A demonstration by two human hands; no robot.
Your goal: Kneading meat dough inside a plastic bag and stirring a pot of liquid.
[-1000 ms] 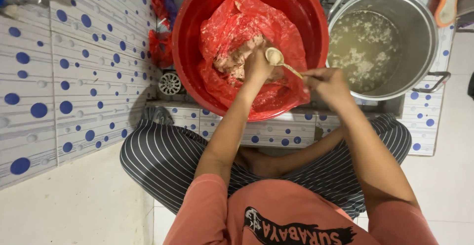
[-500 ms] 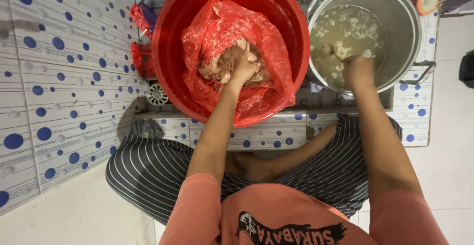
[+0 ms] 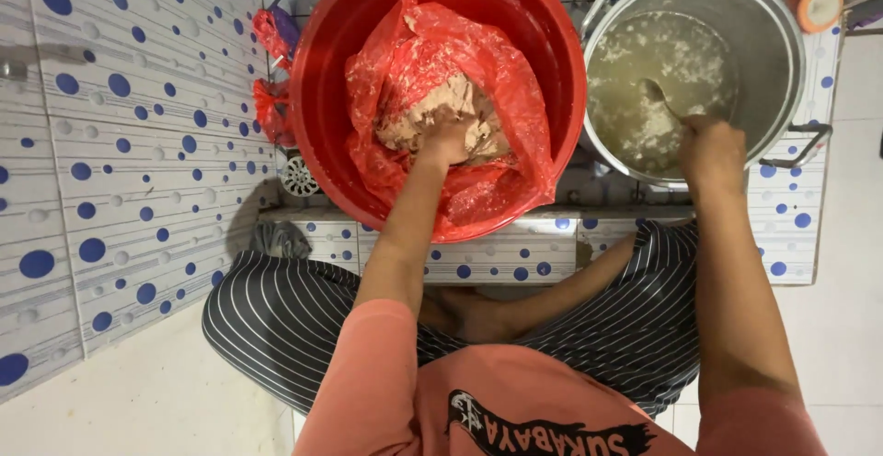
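Note:
A big red basin [image 3: 324, 125] holds a red plastic bag [image 3: 501, 97] full of pale, sticky paste [image 3: 451, 102]. My left hand [image 3: 445, 142] is pressed into that paste, fingers closed in it. To the right stands a large metal pot [image 3: 782, 61] of cloudy liquid with white lumps. My right hand [image 3: 710, 148] hovers over the pot's near rim and grips a spoon [image 3: 655, 93], whose bowl dips into the liquid.
Both vessels stand on a low tiled step [image 3: 515, 254] with blue dots. A tiled wall [image 3: 120, 143] runs along the left. A small red bag [image 3: 272, 107] and a round drain cover [image 3: 299, 176] lie left of the basin. My striped-trousered legs are crossed below.
My right hand carried the spoon from the basin across to the pot and lowered it into the liquid. My left hand stayed in the paste.

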